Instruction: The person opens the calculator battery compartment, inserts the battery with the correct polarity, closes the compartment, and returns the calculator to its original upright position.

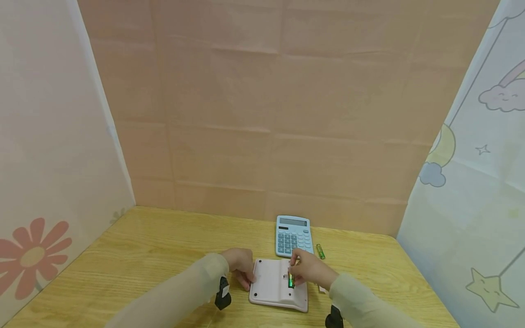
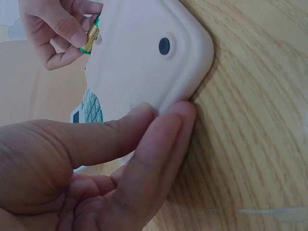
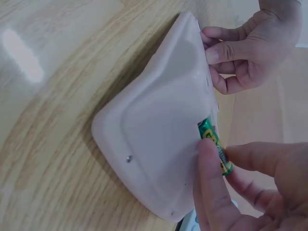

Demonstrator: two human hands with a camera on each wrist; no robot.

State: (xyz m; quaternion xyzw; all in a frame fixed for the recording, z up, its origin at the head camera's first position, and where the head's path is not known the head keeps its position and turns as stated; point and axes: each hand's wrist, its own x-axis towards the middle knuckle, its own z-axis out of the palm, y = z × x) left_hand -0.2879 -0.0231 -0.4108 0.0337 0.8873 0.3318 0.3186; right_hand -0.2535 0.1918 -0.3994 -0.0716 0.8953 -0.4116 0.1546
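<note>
A pale pink calculator (image 1: 266, 284) lies face down on the table, its back with dark round feet turned up. My left hand (image 1: 241, 265) holds its left edge, thumb on top and fingers along the side. Between the thumb and fingers of my right hand (image 1: 311, 269) is a green and gold battery (image 3: 214, 144). One end of the battery sits in the opening in the calculator's back, and the other end sticks up at a tilt in the right wrist view. The inside of the opening is mostly hidden.
Behind the pink calculator lies a light blue calculator (image 1: 293, 236), face up. A second green battery (image 1: 320, 251) rests on the wooden table (image 1: 180, 237) to its right. A small pale piece (image 1: 322, 289) shows partly beneath the right wrist. Papered walls (image 1: 262, 136) stand around the table.
</note>
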